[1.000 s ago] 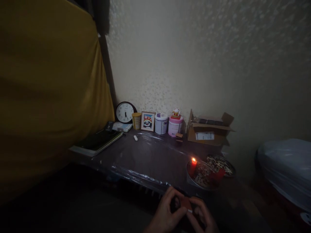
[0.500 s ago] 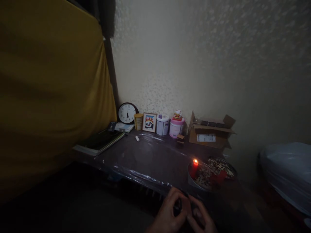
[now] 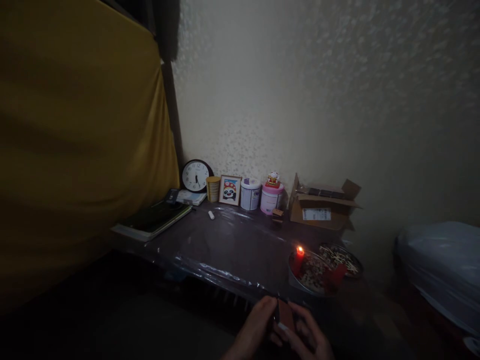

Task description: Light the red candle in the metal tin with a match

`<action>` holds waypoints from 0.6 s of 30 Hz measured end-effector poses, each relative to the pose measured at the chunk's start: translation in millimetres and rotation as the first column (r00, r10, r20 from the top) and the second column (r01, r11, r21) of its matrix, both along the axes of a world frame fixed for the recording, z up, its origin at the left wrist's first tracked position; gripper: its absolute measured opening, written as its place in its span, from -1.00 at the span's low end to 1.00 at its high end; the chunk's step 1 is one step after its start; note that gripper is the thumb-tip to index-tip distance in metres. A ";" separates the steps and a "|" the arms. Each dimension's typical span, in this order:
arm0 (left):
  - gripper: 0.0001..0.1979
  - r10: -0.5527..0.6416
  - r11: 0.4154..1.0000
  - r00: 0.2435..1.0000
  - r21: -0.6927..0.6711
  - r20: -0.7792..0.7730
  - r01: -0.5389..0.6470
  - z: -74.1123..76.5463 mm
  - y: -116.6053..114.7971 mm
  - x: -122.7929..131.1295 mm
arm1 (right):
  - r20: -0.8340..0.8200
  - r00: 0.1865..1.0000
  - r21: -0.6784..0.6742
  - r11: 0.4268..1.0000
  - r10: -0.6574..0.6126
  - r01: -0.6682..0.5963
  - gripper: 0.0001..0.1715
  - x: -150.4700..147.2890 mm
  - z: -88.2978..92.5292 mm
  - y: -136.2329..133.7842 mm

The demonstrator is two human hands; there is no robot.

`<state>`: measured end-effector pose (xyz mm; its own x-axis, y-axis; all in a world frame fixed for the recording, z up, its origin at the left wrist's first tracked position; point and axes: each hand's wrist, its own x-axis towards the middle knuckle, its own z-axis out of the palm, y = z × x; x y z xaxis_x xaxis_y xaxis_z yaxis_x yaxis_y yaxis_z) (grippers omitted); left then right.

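Observation:
At the bottom of the head view, a small brown box (image 3: 285, 315), perhaps a matchbox, is held between both hands near the table's front edge. My left hand (image 3: 258, 322) is closed on its left side. Fingers of my right hand (image 3: 309, 330) wrap round its right side. Beyond the hands, a lit red candle (image 3: 299, 261) stands upright in a round metal tin (image 3: 311, 287) of small pieces. A second round dish (image 3: 341, 257) with pale sticks sits behind it. A dark red object (image 3: 335, 279) lies at the tin's right side.
Along the wall on the dark table (image 3: 232, 245) stand a clock (image 3: 196, 176), a yellow-lidded jar (image 3: 213, 190), a framed panda picture (image 3: 230, 191), two canisters and an open cardboard box (image 3: 322, 215). A book (image 3: 153, 222) lies left, beside a yellow curtain (image 3: 86, 125).
My left fingers have shifted from a raised, arched grip to lie lower along the box's left side. More of the brown box now shows.

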<state>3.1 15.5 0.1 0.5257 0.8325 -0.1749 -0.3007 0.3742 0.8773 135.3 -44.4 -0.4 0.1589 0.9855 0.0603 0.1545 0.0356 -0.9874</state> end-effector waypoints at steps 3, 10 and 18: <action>-0.56 -0.014 0.999 0.999 -0.033 0.044 0.016 6.4 -4.9 -2.4 | 0.000 1.000 0.020 1.000 -0.011 0.011 -0.49 -3.2 0.1 -0.4; -0.57 -0.016 0.992 0.993 -0.125 0.114 0.030 -1.3 -1.7 -0.7 | 0.067 0.997 0.071 0.997 -0.034 0.029 -0.55 0.1 -4.9 1.0; -0.60 -0.051 0.986 0.987 -0.150 0.151 0.074 -10.3 -0.3 -1.0 | 0.110 0.994 0.061 0.998 -0.018 0.011 -0.51 3.1 -9.3 2.3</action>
